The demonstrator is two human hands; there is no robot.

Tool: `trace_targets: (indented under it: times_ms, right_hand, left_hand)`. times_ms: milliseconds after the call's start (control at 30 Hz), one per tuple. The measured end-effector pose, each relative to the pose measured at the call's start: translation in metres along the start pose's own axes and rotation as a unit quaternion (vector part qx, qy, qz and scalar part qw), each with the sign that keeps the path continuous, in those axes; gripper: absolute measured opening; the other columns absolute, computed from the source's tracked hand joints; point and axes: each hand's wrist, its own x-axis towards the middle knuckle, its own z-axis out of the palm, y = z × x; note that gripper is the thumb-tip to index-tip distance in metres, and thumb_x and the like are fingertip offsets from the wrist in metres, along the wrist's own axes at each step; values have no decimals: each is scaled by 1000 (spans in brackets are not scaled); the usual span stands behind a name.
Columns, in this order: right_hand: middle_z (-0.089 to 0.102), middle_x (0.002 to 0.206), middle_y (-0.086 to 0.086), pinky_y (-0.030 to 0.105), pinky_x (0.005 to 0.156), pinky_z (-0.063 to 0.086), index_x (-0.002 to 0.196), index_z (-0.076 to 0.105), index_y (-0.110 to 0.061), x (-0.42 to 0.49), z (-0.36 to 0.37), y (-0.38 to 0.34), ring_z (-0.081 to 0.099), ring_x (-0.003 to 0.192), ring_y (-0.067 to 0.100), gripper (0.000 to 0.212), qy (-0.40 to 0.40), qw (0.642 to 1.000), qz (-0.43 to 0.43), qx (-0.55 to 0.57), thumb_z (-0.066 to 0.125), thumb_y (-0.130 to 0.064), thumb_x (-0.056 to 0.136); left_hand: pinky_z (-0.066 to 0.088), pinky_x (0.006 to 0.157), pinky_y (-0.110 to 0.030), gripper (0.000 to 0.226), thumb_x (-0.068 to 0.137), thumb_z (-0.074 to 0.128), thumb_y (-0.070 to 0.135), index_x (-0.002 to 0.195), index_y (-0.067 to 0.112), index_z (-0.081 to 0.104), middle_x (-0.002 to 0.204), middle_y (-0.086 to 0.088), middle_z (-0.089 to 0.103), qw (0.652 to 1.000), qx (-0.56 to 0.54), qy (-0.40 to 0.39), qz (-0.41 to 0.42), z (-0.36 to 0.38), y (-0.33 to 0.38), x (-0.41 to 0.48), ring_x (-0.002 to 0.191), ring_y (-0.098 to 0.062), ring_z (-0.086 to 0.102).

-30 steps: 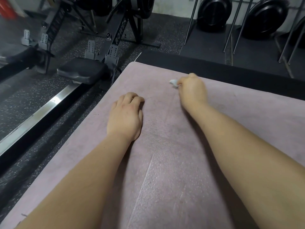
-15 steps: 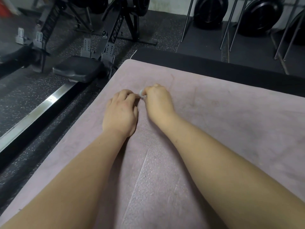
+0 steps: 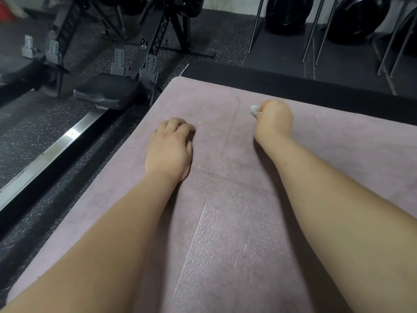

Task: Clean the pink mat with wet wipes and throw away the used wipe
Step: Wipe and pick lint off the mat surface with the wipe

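Obs., gym floor. A person leans over a dusty-pink textured rubber mat [image 3: 225,233] laid on the floor, both bare forearms stretched out over it.

Right hand [image 3: 273,119]: fingers curled tight around a small crumpled white wet wipe [image 3: 254,109]. A wad of the wipe sticks out on the thumb side, down at the mat surface. Exact contact under the fist is hidden.

Left hand [image 3: 169,150]: nearer the person than the right hand and well apart from it, close to the mat's left edge. Fingers bent under, nothing in them, hand resting on the mat.

Faint lines printed on the mat run between the two hands.

Left of the left hand, off the mat: the black padded seat [image 3: 108,92] of a rowing machine on its shiny metal rail [image 3: 52,150]. Beyond the right hand: a black floor mat [image 3: 293,82] touching the pink mat's far edge, then black round weight plates [image 3: 286,12] behind thin metal rods [image 3: 256,30].
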Motion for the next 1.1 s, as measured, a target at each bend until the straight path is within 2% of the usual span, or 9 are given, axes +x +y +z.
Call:
trace_targets:
  times_ms: [100, 200, 333, 467, 600, 733, 833, 1000, 1100]
  right_hand:
    - [71, 108, 16, 33, 81, 50, 106, 77, -10, -31, 12, -41, 67, 99, 35, 21, -47, 997, -42, 49, 62, -16, 93]
    - [69, 100, 12, 33, 74, 47, 101, 76, -14, -73, 19, -82, 66, 91, 32, 19, -91, 984, -138, 71, 60, -17, 93]
    - [61, 103, 12, 36, 78, 49, 105, 72, -15, -96, 16, -85, 62, 89, 32, 18, -84, 969, -219, 82, 59, -17, 94]
    - [60, 104, 12, 32, 75, 40, 105, 71, -12, -66, 11, -43, 59, 96, 33, 20, -43, 981, -189, 26, 54, -11, 93]
    - [63, 112, 18, 30, 75, 35, 109, 74, -10, -22, -7, 18, 61, 100, 39, 23, 11, 997, -73, -24, 57, -13, 94]
    - [69, 111, 16, 31, 79, 46, 105, 77, -10, -17, -5, 15, 65, 102, 37, 21, 11, 1000, 0, 4, 60, -10, 92]
    - [72, 103, 14, 33, 80, 54, 101, 78, -13, -48, 10, -29, 68, 97, 35, 23, -21, 998, -58, 31, 62, -9, 85]
    - [65, 103, 9, 33, 71, 44, 110, 71, -13, -116, 14, -93, 64, 88, 29, 22, -74, 966, -242, 55, 57, -14, 94]
    - [62, 97, 9, 35, 70, 47, 104, 72, -17, -106, 11, -72, 63, 84, 32, 17, -49, 965, -249, 70, 60, -20, 93]
  left_hand:
    - [43, 97, -43, 36, 93, 51, 19, 125, 24, 67, 130, 4, 58, 1000, -3, -1, -2, 0, -1, 1, 116, -27, 50]
    - [44, 94, -45, 36, 92, 47, 22, 122, 23, 67, 129, 3, 59, 1000, -8, -1, 2, 0, -1, 0, 114, -28, 50]
    - [45, 91, -46, 30, 91, 50, 20, 116, 23, 67, 125, 3, 59, 1000, -17, 4, 4, 0, -2, -1, 111, -29, 51]
    - [45, 95, -46, 34, 91, 49, 20, 120, 22, 68, 127, 2, 59, 1000, -17, -1, 6, -1, -2, 0, 114, -29, 51]
    - [45, 95, -45, 34, 92, 48, 21, 120, 22, 68, 127, 3, 59, 1000, -18, -1, 3, -1, -1, 0, 113, -28, 51]
    - [44, 94, -44, 33, 93, 50, 21, 120, 22, 69, 126, 3, 60, 1000, -17, 1, -1, 0, 0, -1, 112, -28, 51]
    - [45, 94, -44, 37, 92, 44, 25, 120, 22, 69, 126, 3, 60, 1000, -21, 3, 2, -2, -1, 0, 112, -28, 51]
    - [44, 92, -46, 26, 94, 51, 22, 112, 23, 69, 123, 3, 61, 999, -32, 7, -3, 0, -1, -2, 109, -28, 52]
    - [44, 91, -46, 28, 91, 51, 20, 114, 23, 69, 123, 2, 61, 1000, -27, 6, 1, -1, -1, -1, 110, -30, 53]
